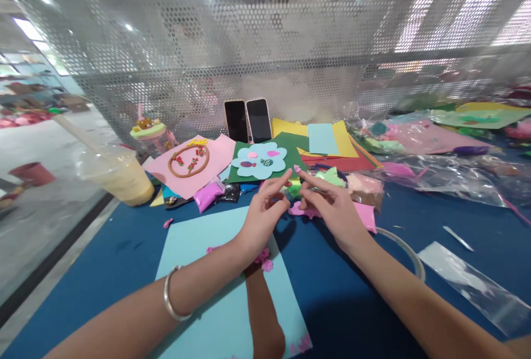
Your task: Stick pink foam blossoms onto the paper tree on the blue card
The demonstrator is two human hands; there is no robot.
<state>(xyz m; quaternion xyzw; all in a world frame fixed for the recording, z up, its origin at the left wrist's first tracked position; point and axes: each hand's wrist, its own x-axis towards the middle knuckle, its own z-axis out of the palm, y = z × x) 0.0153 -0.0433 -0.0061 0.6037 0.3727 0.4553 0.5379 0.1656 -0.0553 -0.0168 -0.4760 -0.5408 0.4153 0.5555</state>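
Observation:
Above the table, my left hand (267, 204) has its index finger stretched out and its thumb apart, holding nothing I can see. Facing it, my right hand (329, 204) carries a small piece of pink clay (297, 168) at the tip of its index finger. A larger flattened lump of pink clay (305, 211) lies on the table below the right fingers. Under my left forearm is a light blue sheet (199, 240) with a brown tree trunk (263, 312) and pink clay blossoms (267, 265), partly hidden by the arm.
Two phones (259, 120) lean against the perforated metal panel (298, 32). Before them lie a cloud-shaped card (271, 168) and a pink sheet (161, 165) with a brown ring. A drink cup (114, 176) stands left. Plastic bags (440, 179), tape ring (417, 262) and white stick (457, 238) lie right.

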